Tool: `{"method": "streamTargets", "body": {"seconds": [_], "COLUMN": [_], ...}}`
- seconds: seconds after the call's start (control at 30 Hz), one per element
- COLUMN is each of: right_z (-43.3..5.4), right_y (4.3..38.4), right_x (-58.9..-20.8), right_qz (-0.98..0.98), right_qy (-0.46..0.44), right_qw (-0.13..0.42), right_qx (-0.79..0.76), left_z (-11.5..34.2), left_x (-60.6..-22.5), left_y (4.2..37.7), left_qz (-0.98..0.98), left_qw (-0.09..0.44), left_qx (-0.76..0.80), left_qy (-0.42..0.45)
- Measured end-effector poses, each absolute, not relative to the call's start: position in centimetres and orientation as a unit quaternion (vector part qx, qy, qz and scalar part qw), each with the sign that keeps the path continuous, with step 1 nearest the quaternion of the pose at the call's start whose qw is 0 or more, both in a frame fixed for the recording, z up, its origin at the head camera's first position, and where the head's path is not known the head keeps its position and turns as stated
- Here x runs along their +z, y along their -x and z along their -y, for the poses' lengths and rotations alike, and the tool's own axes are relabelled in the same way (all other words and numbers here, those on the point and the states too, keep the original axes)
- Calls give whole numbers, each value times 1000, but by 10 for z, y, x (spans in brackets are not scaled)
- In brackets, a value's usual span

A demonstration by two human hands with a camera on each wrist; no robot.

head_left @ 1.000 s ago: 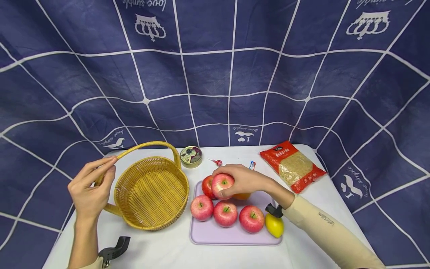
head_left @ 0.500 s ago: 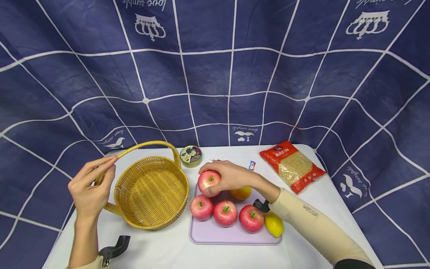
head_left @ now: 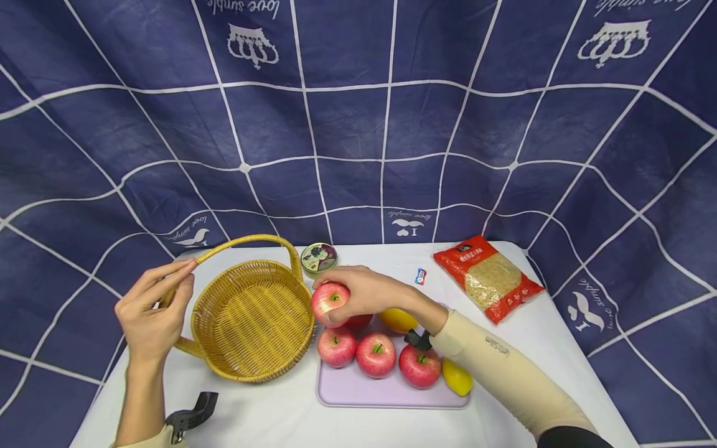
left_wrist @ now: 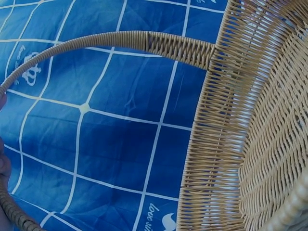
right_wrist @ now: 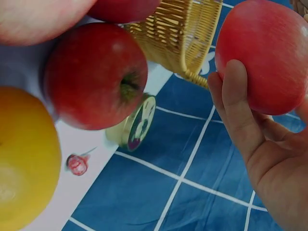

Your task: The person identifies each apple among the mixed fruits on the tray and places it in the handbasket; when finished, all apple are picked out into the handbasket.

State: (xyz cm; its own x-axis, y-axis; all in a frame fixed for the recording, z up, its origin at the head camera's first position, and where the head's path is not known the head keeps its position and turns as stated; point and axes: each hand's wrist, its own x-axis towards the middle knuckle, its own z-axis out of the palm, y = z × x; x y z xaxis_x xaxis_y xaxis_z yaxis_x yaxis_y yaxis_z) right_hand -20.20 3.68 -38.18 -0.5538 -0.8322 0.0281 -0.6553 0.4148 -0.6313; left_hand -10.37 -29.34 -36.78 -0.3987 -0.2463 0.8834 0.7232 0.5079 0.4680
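In the head view, my left hand (head_left: pixel 154 311) pinches the arched handle (head_left: pixel 246 239) of a yellow-brown wicker basket (head_left: pixel 252 323), whose inside shows bare woven bottom. My right hand (head_left: pixel 370 291) grips a red-pink apple (head_left: pixel 330 302), held up near the basket's right rim. The right wrist view shows the same apple (right_wrist: pixel 264 55) between fingers and thumb. Below it, a lilac tray (head_left: pixel 392 398) bears several apples (head_left: pixel 375 355), a yellow lemon (head_left: pixel 457 376) and an orange-yellow fruit (head_left: pixel 398 320). A darker red apple (right_wrist: pixel 96 77) is partly hidden behind the right hand in the head view.
A round tin (head_left: pixel 318 257) stands behind the basket. A red bag of grain-like food (head_left: pixel 488 278) lies at the back right, near a small blue-and-white packet (head_left: pixel 420 276). The right wrist view shows a red lollipop (right_wrist: pixel 77 164). A blue curtain (head_left: pixel 347 124) hangs behind the table.
My right hand has moved left with the apple, from above the tray to beside the basket's rim. The left hand stays on the handle.
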Motion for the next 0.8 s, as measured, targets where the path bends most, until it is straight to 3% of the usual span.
{"method": "streamTargets", "body": {"seconds": [0.8], "right_z": [10], "right_y": [212], "right_x": [-387], "right_qz": [-815], "right_qy": [473], "right_qw": [156], "right_qx": [-296], "left_z": [293], "left_x": [-368], "left_y": [103], "left_qz": [696], "left_qw": [521], "left_qx": [-465], "left_qy": [168]}}
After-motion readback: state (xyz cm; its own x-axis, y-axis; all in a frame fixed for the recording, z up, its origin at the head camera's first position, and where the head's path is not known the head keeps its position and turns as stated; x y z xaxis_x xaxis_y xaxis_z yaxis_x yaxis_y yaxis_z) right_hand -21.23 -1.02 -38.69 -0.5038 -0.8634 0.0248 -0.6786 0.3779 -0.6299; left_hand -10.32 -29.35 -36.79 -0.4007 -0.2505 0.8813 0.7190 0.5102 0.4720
